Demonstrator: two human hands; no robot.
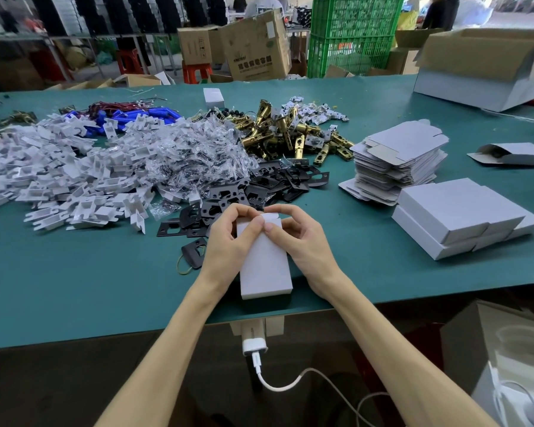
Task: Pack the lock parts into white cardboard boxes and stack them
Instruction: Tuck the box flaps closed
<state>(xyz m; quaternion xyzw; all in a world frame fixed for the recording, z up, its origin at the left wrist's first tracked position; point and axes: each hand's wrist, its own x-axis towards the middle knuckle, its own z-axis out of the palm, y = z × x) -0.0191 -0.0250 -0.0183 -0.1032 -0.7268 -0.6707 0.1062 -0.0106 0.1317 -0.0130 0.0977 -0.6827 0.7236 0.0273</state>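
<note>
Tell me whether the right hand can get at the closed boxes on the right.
Probably yes: only bare table lies between the right hand and the closed boxes, though it grips the box.

A teal worktop [74,288] spans the view. Near its front edge lies a thin yellow rubber band [177,266]. A white charger [254,346] hangs below that edge, and its white cable [278,387] loops down and off to the right. Beyond the worktop stand stacked green crates [352,32], with brown cartons [253,47] just to their left, one of them leaning. Red stools [196,70] sit on the floor by the cartons. At lower right, below the worktop, a dark box [463,337] holds pale contents too blurred to tell. People [261,6] stand far back, blurred.
</note>
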